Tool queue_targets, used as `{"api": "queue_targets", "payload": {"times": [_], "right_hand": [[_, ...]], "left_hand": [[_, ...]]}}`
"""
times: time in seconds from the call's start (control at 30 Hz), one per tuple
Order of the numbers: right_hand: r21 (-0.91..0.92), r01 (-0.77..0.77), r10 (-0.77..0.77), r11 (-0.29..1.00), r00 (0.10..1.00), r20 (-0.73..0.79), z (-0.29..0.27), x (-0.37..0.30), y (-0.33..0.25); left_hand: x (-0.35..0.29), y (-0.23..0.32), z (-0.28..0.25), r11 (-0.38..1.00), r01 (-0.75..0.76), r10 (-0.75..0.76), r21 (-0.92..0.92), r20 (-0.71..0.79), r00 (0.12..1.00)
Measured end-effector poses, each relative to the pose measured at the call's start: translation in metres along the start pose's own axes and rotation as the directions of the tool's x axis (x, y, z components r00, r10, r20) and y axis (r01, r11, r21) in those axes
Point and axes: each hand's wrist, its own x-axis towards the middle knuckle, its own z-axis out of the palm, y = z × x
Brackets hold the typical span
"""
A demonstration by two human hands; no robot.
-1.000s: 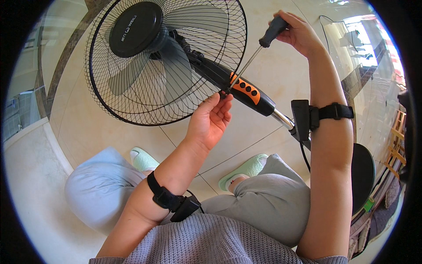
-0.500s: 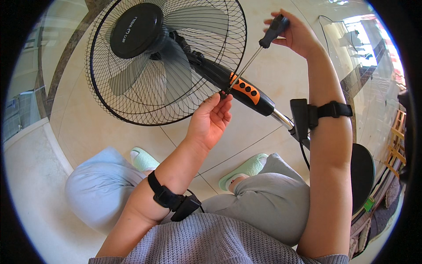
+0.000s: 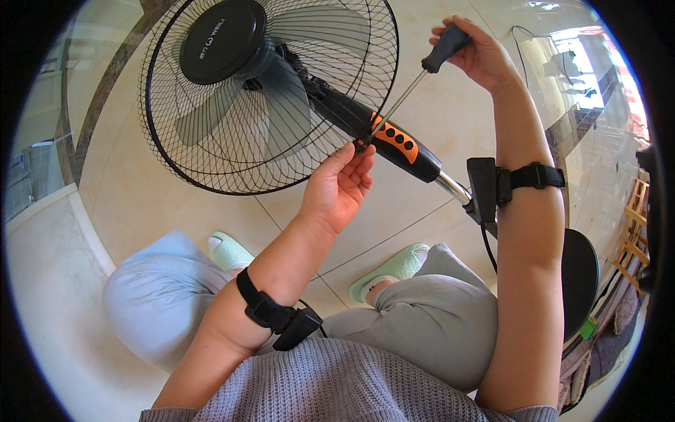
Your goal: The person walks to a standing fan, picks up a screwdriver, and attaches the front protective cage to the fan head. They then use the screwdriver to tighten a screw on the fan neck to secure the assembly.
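A black fan [image 3: 330, 98] with a wire guard [image 3: 211, 184] and translucent dark blades leans across the floor, its orange button panel [image 3: 395, 138] facing up. My right hand [image 3: 485, 58] grips the dark handle of a screwdriver [image 3: 408, 91] above the panel. The shaft slants down and left to the guard's lower right rim. There my left hand [image 3: 340, 184] pinches a small dark clip [image 3: 361, 145] at the rim, its fingers curled. The screwdriver tip meets the clip, though the exact contact is too small to make out.
The fan's metal pole [image 3: 453, 187] runs down right, behind my right forearm, toward a round black base [image 3: 581, 281]. My feet in green slippers [image 3: 230, 252] rest on the tiled floor [image 3: 309, 243]. At far right are a wooden rack [image 3: 635, 225] and a glossy surface with a cable.
The fan head has shifted slightly up and to the right. The screwdriver handle has turned and moved a little right with my right hand. My left hand keeps its pinch at the rim.
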Motion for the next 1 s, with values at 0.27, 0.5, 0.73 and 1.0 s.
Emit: {"api": "queue_targets", "payload": {"times": [0.27,0.5,0.73,1.0], "right_hand": [[0.124,-0.031,0.028,0.992,0.999,0.028,-0.011,0.004,0.003],[-0.091,-0.157,0.148,0.983,0.984,-0.096,-0.014,0.007,0.001],[-0.183,-0.157,0.148,0.971,0.987,-0.065,-0.013,0.004,0.001],[-0.103,-0.112,0.116,0.988,0.993,0.029,-0.012,0.008,0.002]], "left_hand": [[0.002,0.0,-0.003,1.0,-0.006,0.005,0.015,0.042,0.999],[0.001,0.001,-0.004,1.0,-0.001,0.0,0.02,0.027,1.0],[0.0,0.001,-0.003,1.0,-0.005,0.005,0.005,0.026,1.0],[0.002,0.001,-0.004,1.0,-0.006,0.005,0.004,0.056,0.998]]}}
